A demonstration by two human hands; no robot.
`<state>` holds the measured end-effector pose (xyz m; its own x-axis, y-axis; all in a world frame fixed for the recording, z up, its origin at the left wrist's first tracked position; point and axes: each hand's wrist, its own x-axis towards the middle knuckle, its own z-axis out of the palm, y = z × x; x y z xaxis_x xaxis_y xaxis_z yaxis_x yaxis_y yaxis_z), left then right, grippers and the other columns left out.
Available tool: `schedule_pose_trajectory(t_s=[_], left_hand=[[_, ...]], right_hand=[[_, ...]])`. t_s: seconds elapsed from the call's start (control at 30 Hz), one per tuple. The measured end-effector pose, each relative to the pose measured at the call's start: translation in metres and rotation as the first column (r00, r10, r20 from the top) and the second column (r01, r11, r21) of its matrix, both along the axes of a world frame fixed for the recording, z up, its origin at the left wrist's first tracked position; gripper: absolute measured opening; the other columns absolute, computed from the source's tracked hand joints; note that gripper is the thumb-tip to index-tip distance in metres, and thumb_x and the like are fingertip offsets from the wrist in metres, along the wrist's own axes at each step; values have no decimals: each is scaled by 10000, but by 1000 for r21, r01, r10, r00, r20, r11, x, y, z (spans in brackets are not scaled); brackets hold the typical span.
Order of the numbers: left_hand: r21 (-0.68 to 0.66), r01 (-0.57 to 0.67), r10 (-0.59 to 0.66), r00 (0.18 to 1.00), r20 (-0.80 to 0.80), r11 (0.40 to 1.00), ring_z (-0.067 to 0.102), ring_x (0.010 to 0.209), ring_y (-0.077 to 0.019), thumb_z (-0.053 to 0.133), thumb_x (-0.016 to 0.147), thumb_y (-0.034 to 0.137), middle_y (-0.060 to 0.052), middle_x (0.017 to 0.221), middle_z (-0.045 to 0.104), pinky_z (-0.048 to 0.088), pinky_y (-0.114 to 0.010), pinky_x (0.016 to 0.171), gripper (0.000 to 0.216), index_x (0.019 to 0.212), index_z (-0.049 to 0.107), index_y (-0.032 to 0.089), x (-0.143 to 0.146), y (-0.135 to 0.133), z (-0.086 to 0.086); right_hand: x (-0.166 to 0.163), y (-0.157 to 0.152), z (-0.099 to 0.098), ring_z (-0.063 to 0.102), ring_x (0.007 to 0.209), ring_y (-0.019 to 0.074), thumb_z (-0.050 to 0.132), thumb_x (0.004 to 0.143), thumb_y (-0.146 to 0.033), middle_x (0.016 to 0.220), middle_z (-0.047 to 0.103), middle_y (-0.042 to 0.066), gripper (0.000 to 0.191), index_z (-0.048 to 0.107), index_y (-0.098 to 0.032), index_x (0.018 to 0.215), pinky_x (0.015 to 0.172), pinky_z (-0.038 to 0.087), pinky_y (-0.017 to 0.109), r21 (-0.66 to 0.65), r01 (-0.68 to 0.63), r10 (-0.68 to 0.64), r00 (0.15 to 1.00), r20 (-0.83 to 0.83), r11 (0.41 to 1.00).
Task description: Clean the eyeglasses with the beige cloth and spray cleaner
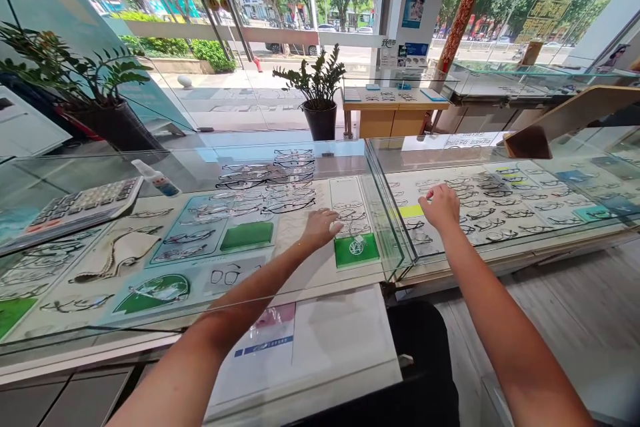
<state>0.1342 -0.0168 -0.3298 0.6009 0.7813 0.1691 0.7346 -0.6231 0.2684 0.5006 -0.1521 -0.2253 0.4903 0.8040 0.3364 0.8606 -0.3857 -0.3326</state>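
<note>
My left hand (pixel 320 228) is palm down over the glass top of the left display case (pixel 300 283), its fingers stretched forward. Just left of it, several eyeglasses (pixel 267 180) sit in rows. Below and right of that hand is a green card with a white logo (pixel 356 250). My right hand (pixel 442 205) is over the right display case (pixel 425 267), fingers curled in with thumb and index close together. Whatever it may hold is too small to make out. A yellow strip (pixel 411 211) shows beside it, and rows of eyeglass frames (pixel 485 213) lie under the glass.
On the left stand a spray bottle (pixel 156 180) and a keyed device like a large calculator (pixel 87 207). A crumpled beige cloth (pixel 117 255) lies nearby. A wooden-edged panel (pixel 575 117) leans at right. Potted plants (pixel 320 117) stand beyond the cases, before the window.
</note>
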Motion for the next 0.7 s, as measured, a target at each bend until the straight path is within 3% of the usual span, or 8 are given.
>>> schedule_pose_trajectory(t_s=[0.13, 0.3, 0.53, 0.7], left_hand=[[41, -46, 45, 999, 21, 998, 445, 1532, -374, 506, 1072, 489, -113, 1527, 684, 316, -579, 1239, 452, 1378, 740, 251, 11, 25, -6], [66, -57, 58, 998, -8, 996, 318, 1606, -423, 424, 1091, 562, -135, 1605, 614, 243, -639, 1255, 554, 1435, 698, 225, 47, 61, -11], [-10, -52, 51, 993, -104, 999, 288, 1610, -470, 344, 1094, 649, -151, 1600, 614, 237, -682, 1241, 656, 1244, 793, 195, 85, 99, -33], [-52, -85, 77, 987, -139, 995, 264, 1612, -499, 318, 1089, 681, -164, 1652, 558, 209, -705, 1249, 714, 1312, 760, 166, 88, 114, -46]], right_hand=[[-1, -1, 1, 546, 1100, 348, 568, 901, -358, 1181, 672, 137, 147, 476, -261, 840, 912, 418, 481, -3, 0, 0, 1000, 10, 1000], [-2, -3, 0, 550, 1070, 340, 562, 912, -349, 1188, 675, 131, 128, 491, -258, 858, 882, 407, 465, -9, 9, -8, 999, 39, 1000], [-5, -5, 3, 552, 1047, 332, 566, 921, -375, 1149, 665, 114, 149, 493, -259, 861, 876, 409, 457, -11, 5, -5, 999, 38, 1000], [-7, -6, 5, 552, 1062, 334, 568, 924, -379, 1161, 664, 110, 150, 496, -260, 867, 875, 409, 457, -32, 15, -14, 999, 39, 999]])
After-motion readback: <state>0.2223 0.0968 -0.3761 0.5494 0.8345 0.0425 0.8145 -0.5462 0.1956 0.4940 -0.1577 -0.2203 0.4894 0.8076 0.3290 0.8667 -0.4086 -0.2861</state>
